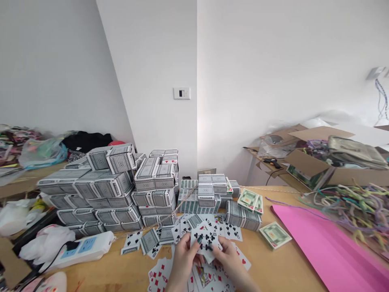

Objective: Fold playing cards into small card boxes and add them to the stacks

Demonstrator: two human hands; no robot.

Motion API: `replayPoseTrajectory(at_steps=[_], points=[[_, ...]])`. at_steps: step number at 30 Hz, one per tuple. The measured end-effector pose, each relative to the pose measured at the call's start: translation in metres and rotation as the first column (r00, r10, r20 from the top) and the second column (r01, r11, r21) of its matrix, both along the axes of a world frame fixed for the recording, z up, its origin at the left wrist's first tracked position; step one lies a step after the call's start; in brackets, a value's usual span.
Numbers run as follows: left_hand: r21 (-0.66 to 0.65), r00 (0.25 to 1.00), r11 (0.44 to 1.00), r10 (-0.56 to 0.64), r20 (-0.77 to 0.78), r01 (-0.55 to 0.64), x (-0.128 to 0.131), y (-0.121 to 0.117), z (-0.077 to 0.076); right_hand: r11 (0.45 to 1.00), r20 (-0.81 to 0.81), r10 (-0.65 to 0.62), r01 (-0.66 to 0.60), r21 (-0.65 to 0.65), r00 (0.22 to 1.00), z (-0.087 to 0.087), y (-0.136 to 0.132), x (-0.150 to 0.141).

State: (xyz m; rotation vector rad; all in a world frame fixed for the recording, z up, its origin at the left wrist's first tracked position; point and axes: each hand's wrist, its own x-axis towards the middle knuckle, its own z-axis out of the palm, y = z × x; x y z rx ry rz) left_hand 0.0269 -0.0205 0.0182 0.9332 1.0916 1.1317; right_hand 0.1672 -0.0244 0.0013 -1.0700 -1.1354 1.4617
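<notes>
Between them, my left hand [186, 252] and my right hand [228, 252] hold a small bunch of playing cards [205, 236], clubs on the front one. Both thumbs press on its face, and the fingers behind are partly hidden. Beneath my wrists lie loose face-up cards [159, 274], many of them red diamonds. Beyond the hands more loose cards [232, 232] are spread over the wooden table [130, 271], some face down. A red heart card [241, 258] lies just right of my right hand.
Tall stacks of grey-backed card bundles [103, 184] rise at the left and centre back. Green card boxes [275, 235] lie to the right, beside a pink sheet [316, 243]. A white power strip [86, 249] sits at left, tangled pipe cleaners [355, 211] at far right.
</notes>
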Motion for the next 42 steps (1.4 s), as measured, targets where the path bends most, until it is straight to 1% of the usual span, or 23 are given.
replayPoseTrajectory(at_steps=[2, 3, 5, 7, 9, 11, 12, 16, 18, 20, 22, 24, 28, 30, 32, 34, 37, 39, 42], points=[[-0.015, 0.998, 0.998, 0.053, 0.03, -0.053, 0.0, 0.0, 0.002, 0.998, 0.0, 0.053, -0.053, 0.016, 0.999, 0.003, -0.001, -0.003], [-0.013, 0.997, 0.997, 0.071, 0.033, -0.07, 0.0, 0.0, 0.003, 0.998, 0.008, 0.057, -0.057, 0.008, 0.998, 0.004, -0.002, -0.004], [-0.006, 0.996, 0.996, 0.084, 0.012, -0.084, -0.001, 0.0, 0.003, 1.0, 0.017, 0.02, -0.02, -0.015, 1.0, 0.005, -0.001, -0.006], [-0.007, 0.998, 0.998, 0.057, -0.022, -0.057, -0.001, 0.0, 0.003, 0.998, -0.003, -0.05, 0.05, -0.027, 0.999, 0.004, 0.0, -0.006], [-0.004, 0.999, 1.0, 0.014, -0.047, -0.014, -0.001, 0.0, 0.002, 0.992, -0.061, -0.119, 0.117, -0.035, 0.991, 0.001, 0.002, -0.004], [0.003, 0.997, 1.0, -0.015, -0.069, 0.015, -0.001, -0.001, 0.003, 0.988, -0.103, -0.155, 0.151, -0.043, 0.983, -0.002, 0.004, 0.0], [0.004, 0.996, 1.0, -0.016, -0.083, 0.016, -0.001, -0.001, 0.004, 0.987, -0.099, -0.157, 0.154, -0.038, 0.983, -0.004, 0.004, 0.002], [0.002, 0.992, 1.0, -0.006, -0.128, 0.006, -0.004, 0.0, 0.009, 0.992, 0.033, -0.124, 0.123, 0.006, 0.992, -0.011, 0.007, 0.008], [0.029, 0.989, 0.999, -0.021, -0.146, 0.026, -0.005, 0.0, 0.01, 0.993, 0.063, -0.117, 0.118, -0.006, 0.991, -0.012, 0.007, 0.009], [0.062, 0.983, 0.996, -0.058, -0.175, 0.07, -0.006, -0.001, 0.011, 0.99, 0.053, -0.135, 0.137, -0.037, 0.99, -0.013, 0.007, 0.009], [0.087, 0.974, 0.989, -0.1, -0.205, 0.12, -0.007, -0.003, 0.011, 0.982, 0.05, -0.179, 0.182, -0.059, 0.983, -0.013, 0.006, 0.008], [0.092, 0.967, 0.986, -0.119, -0.227, 0.142, -0.007, -0.005, 0.011, 0.973, 0.082, -0.217, 0.223, -0.063, 0.973, -0.013, 0.004, 0.007], [0.082, 0.963, 0.991, -0.077, -0.258, 0.102, -0.006, -0.007, 0.005, 0.972, 0.21, -0.231, 0.236, -0.002, 0.95, -0.008, 0.001, 0.004], [0.107, 0.956, 0.991, -0.046, -0.289, 0.08, -0.007, -0.007, 0.001, 0.968, 0.275, -0.249, 0.247, 0.042, 0.929, -0.006, -0.002, 0.002], [0.129, 0.945, 0.988, -0.033, -0.324, 0.079, -0.008, -0.005, -0.003, 0.969, 0.317, -0.246, 0.24, 0.06, 0.916, -0.005, -0.004, 0.001], [0.137, 0.937, 0.986, -0.04, -0.347, 0.093, -0.009, -0.004, -0.003, 0.978, 0.344, -0.207, 0.206, 0.04, 0.916, -0.005, -0.005, 0.0], [0.11, 0.934, 0.988, -0.066, -0.351, 0.111, -0.009, -0.004, 0.001, 0.985, 0.369, -0.146, 0.169, -0.031, 0.918, -0.005, -0.006, 0.001], [0.088, 0.939, 0.988, -0.091, -0.333, 0.127, -0.009, -0.005, 0.005, 0.98, 0.379, -0.156, 0.19, -0.055, 0.912, -0.004, -0.006, 0.002], [0.07, 0.949, 0.987, -0.118, -0.293, 0.145, -0.007, -0.007, 0.007, 0.971, 0.379, -0.199, 0.233, -0.046, 0.904, -0.003, -0.006, 0.003]])
